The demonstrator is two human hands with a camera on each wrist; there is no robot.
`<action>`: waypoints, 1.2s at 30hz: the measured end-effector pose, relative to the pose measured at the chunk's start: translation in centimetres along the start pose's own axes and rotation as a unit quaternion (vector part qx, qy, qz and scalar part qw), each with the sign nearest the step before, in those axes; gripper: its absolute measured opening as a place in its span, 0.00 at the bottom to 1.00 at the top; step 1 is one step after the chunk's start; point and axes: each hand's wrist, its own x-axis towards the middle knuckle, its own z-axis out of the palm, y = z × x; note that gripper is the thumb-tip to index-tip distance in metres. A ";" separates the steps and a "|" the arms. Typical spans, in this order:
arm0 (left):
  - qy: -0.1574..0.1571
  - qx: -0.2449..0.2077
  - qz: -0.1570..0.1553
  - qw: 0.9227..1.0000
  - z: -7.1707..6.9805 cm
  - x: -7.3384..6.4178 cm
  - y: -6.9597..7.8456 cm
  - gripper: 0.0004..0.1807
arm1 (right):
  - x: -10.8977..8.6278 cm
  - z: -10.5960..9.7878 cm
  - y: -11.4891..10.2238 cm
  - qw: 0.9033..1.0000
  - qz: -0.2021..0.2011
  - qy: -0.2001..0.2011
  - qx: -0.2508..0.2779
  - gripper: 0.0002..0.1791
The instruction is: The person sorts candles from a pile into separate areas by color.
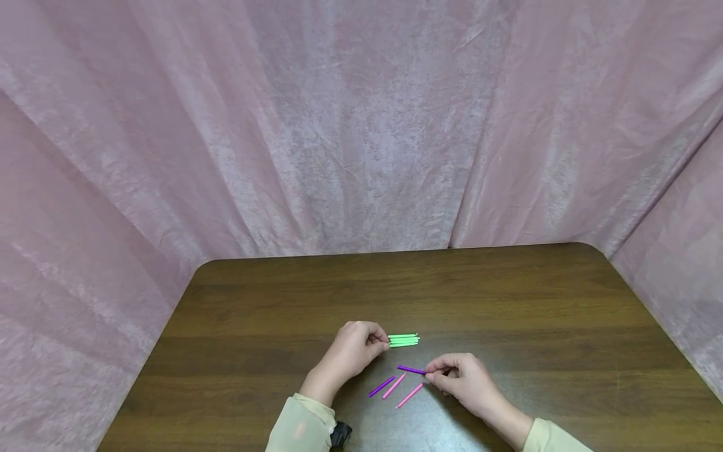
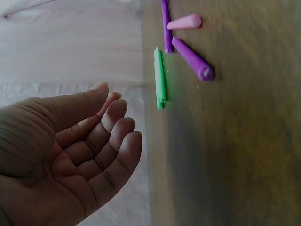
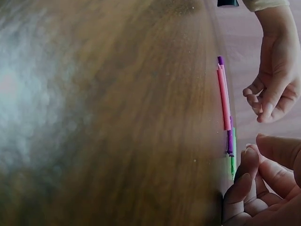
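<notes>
Several short green sticks (image 1: 403, 343) lie side by side on the table. My left hand (image 1: 356, 345) is at their left end in the head view; in the left wrist view its thumb and curved fingers stand apart with nothing between them. A purple stick (image 1: 410, 370) lies slanted nearer me, and the fingertips of my right hand (image 1: 465, 383) are right at its right end. The right wrist view shows a gap between that thumb and forefinger, with no stick in it. A second purple stick (image 1: 381, 387) and two pink sticks (image 1: 394, 386) lie between the hands.
The brown wooden table (image 1: 254, 301) has rounded far corners. Pink velvet curtains (image 1: 361, 125) hang behind it and at both sides. A small black object (image 1: 340, 434) shows by the left sleeve (image 1: 302, 427).
</notes>
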 end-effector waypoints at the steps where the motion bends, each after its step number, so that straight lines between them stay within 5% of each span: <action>1: -0.002 -0.005 0.003 1.000 0.0 -0.1 0.1 0.05 | 0.0 0.0 0.0 1.000 0.003 0.001 -0.003 0.07; 19: -0.006 -0.051 0.011 0.999 1.0 -2.1 0.7 0.03 | 0.6 0.1 -0.2 0.997 0.022 0.028 -0.062 0.05; 36: -0.004 -0.081 -0.015 0.997 0.9 -3.5 0.7 0.02 | 1.0 0.3 0.0 0.991 0.013 0.045 -0.127 0.04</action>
